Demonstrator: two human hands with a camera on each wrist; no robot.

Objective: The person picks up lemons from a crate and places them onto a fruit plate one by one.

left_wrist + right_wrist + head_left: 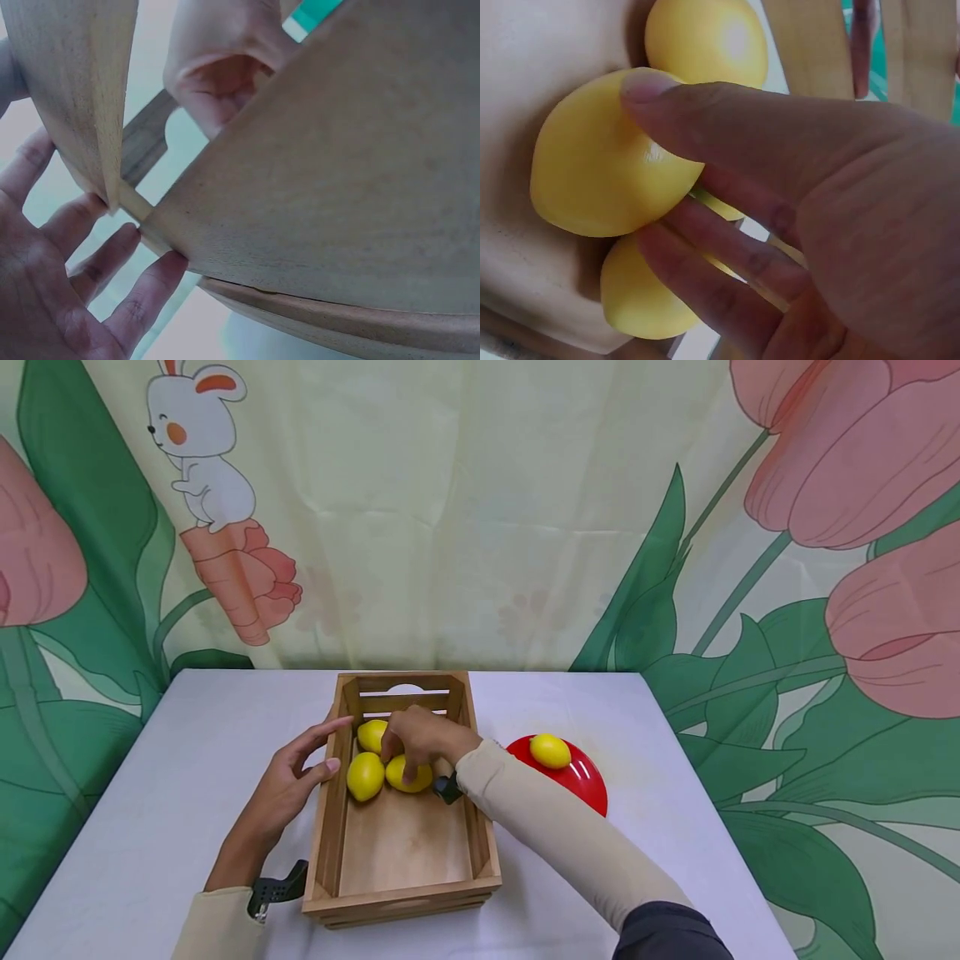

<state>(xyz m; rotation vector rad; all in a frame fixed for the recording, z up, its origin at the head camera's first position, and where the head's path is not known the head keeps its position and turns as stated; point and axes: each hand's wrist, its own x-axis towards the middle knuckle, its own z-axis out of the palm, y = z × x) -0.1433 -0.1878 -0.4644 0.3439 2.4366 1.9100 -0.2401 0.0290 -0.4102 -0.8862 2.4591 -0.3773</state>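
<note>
A slatted wooden crate (405,893) stands on the table with several yellow lemons at its far end. My right hand (431,739) reaches into it and holds one lemon (408,775), thumb on top and fingers along its far side in the right wrist view (592,165). Close beside this fruit lie a left lemon (365,777) and a far lemon (371,735), partly covered by the hand. My left hand (288,781) rests its extended fingers against the crate's left side; the left wrist view shows fingertips (161,274) touching the slats.
Right of the crate, a red plate (588,777) carries another lemon (550,751); the right forearm partly covers the plate. White cloth covers the table (637,718). Behind it hangs a printed curtain (450,527).
</note>
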